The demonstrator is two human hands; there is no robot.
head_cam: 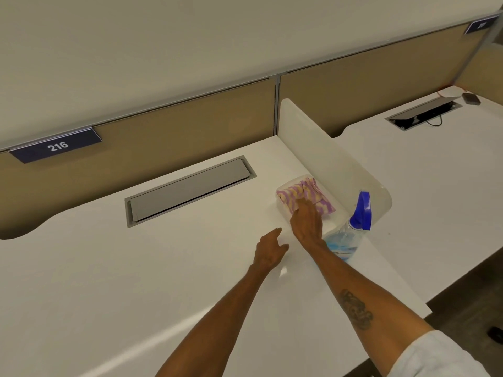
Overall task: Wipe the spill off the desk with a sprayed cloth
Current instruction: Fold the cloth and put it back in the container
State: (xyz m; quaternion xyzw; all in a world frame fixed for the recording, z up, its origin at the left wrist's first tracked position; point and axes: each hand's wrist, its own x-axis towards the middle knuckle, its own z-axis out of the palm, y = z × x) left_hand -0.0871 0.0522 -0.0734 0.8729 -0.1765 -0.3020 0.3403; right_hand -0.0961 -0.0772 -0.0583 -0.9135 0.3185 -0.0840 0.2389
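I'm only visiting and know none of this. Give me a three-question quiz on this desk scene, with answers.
1. True or false: the right hand is reaching onto the striped cloth.
2. What colour is the spray bottle trigger head?
3. The left hand is: A) holding the bottle, B) empty over the desk, C) gripping the cloth.

Key: 1 true; 2 blue; 3 B.
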